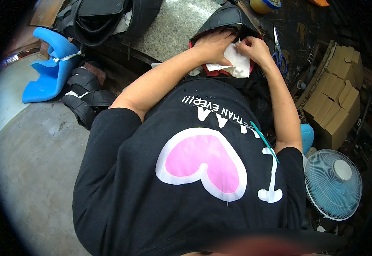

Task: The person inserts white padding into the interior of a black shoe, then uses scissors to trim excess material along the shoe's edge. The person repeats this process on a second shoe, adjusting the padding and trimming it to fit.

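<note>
Near the top of the head view, a black bag-like piece (226, 16) with red edging lies at the far side of my lap. A folded white cloth or paper sheet (240, 67) sits in its opening. My left hand (215, 46) lies over it, fingers stretched toward the opening and thumb spread along the white sheet's left side. My right hand (256, 48) pinches the upper right of that sheet between thumb and fingers. The fingertips of both hands are close together. How deep the sheet goes in is hidden.
Blue-handled scissors (280, 59) lie to the right, below a jar (264, 5). Farther right stand cardboard boxes (333, 100) and a fan (335, 183). At left are a stone slab (169, 30), black bags (105, 19), a blue foam piece (49, 79) and black straps (87, 87).
</note>
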### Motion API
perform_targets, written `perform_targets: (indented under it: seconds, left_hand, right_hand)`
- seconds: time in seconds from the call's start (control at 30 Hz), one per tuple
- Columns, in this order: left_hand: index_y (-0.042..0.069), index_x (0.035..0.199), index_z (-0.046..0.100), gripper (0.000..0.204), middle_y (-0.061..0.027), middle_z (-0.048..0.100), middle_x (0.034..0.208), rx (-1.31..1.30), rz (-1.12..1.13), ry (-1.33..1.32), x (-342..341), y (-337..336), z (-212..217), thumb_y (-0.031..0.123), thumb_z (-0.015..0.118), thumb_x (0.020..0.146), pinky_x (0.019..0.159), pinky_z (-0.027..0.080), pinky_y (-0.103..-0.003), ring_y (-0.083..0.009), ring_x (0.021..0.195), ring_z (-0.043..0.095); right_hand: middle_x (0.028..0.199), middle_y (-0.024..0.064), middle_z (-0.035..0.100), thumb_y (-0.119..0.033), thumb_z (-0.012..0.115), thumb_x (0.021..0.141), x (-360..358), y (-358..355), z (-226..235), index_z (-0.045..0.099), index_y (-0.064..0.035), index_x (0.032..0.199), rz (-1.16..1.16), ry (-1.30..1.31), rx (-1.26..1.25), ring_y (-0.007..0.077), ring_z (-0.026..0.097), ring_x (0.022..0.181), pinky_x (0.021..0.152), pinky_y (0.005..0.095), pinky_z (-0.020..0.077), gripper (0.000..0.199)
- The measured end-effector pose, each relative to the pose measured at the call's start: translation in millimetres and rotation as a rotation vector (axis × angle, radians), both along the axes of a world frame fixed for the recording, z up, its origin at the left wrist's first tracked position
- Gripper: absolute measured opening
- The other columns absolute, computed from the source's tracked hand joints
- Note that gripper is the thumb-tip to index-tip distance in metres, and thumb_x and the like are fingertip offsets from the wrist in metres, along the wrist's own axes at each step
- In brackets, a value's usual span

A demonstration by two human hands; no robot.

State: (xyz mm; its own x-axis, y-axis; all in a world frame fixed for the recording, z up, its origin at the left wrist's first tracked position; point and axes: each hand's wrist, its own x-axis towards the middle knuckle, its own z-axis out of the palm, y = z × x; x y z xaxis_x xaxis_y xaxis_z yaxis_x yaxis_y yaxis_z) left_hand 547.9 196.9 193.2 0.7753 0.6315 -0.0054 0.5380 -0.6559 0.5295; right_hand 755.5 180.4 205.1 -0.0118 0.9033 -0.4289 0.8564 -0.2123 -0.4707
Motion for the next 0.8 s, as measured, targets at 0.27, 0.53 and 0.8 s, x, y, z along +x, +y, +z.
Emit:
perform_targets:
  seconds: [0.27,0.53,0.8]
  left_hand:
    - [0.003,0.142,0.041,0.102,-0.0172,0.045,0.14,0.016,0.018,-0.005,-1,0,7,0.05,0.082,0.062,0.11,0.035,-0.043,-0.0357,0.132,0.041]
    - [0.004,0.145,0.036,0.107,-0.017,0.043,0.143,0.054,0.036,0.004,-3,-2,2,0.055,0.08,0.062,0.111,0.034,-0.041,-0.0358,0.133,0.04]
    - [0.012,0.147,0.036,0.098,-0.0181,0.038,0.147,-0.012,-0.028,-0.003,-2,-4,0,0.049,0.079,0.067,0.111,0.034,-0.046,-0.0393,0.136,0.036]
  right_hand:
    - [0.069,0.01,0.063,-0.033,0.069,0.082,4,-19,13,0.065,-0.0055,0.082,-0.109,0.222,0.235,0.0214,0.061,0.066,0.064,0.0347,0.0473,0.028]
    - [0.064,0.0048,0.061,-0.022,0.07,0.085,8,-36,15,0.064,-0.002,0.08,-0.311,0.349,0.286,0.0109,0.056,0.059,0.057,0.0281,0.0449,0.022]
    - [0.076,0.0185,0.068,-0.024,0.07,0.078,12,-25,-7,0.067,-0.0017,0.082,-0.234,0.065,0.317,0.0344,0.067,0.073,0.068,0.0402,0.0511,0.023]
